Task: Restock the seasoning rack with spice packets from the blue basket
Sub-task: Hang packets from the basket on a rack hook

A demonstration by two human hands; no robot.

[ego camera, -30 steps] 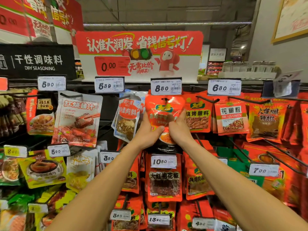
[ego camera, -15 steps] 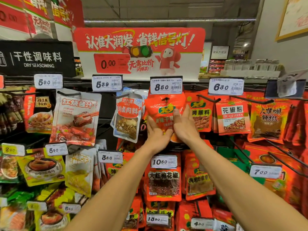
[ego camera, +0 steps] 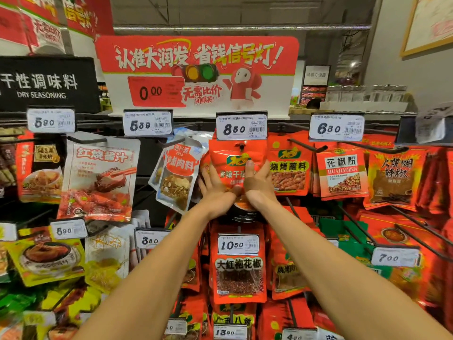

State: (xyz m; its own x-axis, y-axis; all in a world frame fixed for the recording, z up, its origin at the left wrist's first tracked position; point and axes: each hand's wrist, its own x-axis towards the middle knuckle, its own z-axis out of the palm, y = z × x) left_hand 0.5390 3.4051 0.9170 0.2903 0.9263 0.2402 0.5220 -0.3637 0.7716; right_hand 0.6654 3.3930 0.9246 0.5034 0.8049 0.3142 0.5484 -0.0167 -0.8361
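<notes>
We are standing in a shop aisle, facing a seasoning rack (ego camera: 306, 148) of black wire pegs crowded with hanging spice packets. A red and white promotional sign (ego camera: 196, 72) is sitting along the top of it, and a black "DRY SEASONING" board (ego camera: 46, 84) is hanging to its left.

We are reaching up with both bare arms to the top row, where an orange-red spice packet (ego camera: 236, 159) is hanging on the peg under the price tag marked 8.50 (ego camera: 241, 126). Our left hand (ego camera: 215, 192) is lying against the packet's lower left part, and its grip is wide open, with the fingers straight and spread, curled round nothing. Our right hand (ego camera: 257, 186) is lying against the packet's lower right part, also with an open grip: the fingers are stretched upward over the printed face and the palm is pressing flat. The heels of the two hands are nearly meeting at the packet's bottom edge. Whether any fingertip is hooking behind the packet we cannot tell.

Just to the left a clear-and-red packet (ego camera: 177, 173) is hanging tilted under the 5.39 tag (ego camera: 147, 123). To the right a barbecue-dip packet (ego camera: 289, 170) is hanging just beside our right hand, and beyond it a packet marked HUAJIAOFEN (ego camera: 342, 174) under the 6.30 tag (ego camera: 335, 128). Below our wrists a red peppercorn packet (ego camera: 239, 273) is hanging behind a 10.50 tag (ego camera: 237, 244).
</notes>
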